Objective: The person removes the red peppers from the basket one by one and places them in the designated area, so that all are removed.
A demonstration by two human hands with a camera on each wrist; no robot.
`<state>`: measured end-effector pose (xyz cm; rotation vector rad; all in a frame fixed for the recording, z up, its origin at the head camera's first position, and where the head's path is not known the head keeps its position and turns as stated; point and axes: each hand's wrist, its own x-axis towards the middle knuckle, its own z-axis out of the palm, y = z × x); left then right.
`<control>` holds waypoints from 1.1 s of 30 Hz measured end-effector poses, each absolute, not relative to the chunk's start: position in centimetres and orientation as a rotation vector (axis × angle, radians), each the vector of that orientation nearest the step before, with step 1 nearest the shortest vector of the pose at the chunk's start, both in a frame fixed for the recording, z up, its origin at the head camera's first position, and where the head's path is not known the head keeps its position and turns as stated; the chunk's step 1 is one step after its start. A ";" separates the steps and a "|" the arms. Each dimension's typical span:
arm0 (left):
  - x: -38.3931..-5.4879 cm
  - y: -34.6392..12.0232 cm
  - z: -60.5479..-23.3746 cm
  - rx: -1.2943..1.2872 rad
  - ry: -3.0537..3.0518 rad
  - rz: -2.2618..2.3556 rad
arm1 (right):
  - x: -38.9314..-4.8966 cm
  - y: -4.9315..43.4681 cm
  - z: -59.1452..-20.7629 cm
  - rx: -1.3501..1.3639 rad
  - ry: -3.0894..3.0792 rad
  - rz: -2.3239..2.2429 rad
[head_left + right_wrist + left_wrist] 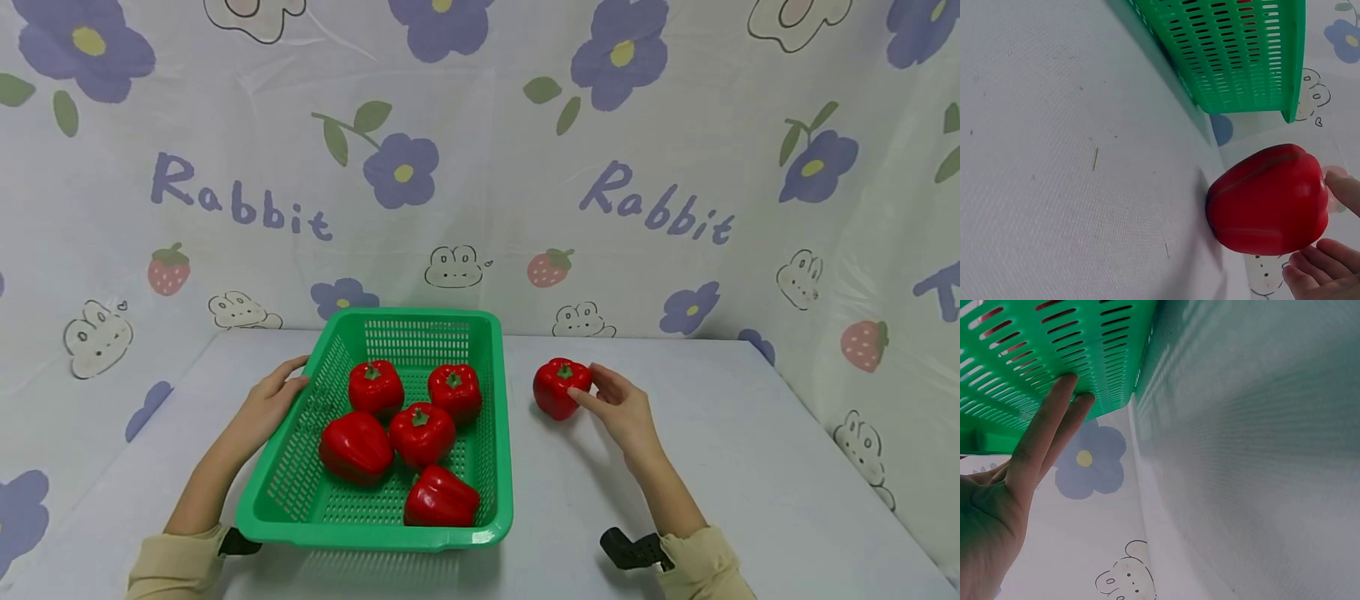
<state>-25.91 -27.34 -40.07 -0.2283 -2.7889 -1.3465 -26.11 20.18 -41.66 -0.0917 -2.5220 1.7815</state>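
A person's right hand [624, 410] pinches a lone red bell pepper [553, 392] between thumb and fingers, high on its side near the stem, a hold that seems chosen to reach it from the right and clear of the worktop [750, 433]; whether the pepper rests there or sits a touch above it, an onlooker cannot tell. The left hand [268, 407] lies against the far part of a green plastic basket's [375, 536] left side, its visible fingers nearly straight and flat on the slotted outer wall below the rim, apparently to steady it rather than lift it. The lone pepper is outside the basket, just beyond its right wall and well within the right arm's reach. Inside, five more red bell peppers [422, 435] sit loosely grouped, three with stems up and two tipped on their sides, as if set down without any ordering. Beige sleeves [176, 568] are turned back above both wrists, and a flowered "Rabbit" backdrop [491, 192] hangs behind the white worktop, presumably to screen the room.
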 end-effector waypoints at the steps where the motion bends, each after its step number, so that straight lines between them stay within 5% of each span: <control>1: -25.9 -27.3 -40.1 -0.230 -2.788 -1.348 | -26.1 20.2 -41.6 -0.089 -2.523 1.776; 33: -25.9 -27.2 -39.9 -0.230 -2.797 -1.331 | -23.7 18.4 -37.8 -0.020 -2.406 1.862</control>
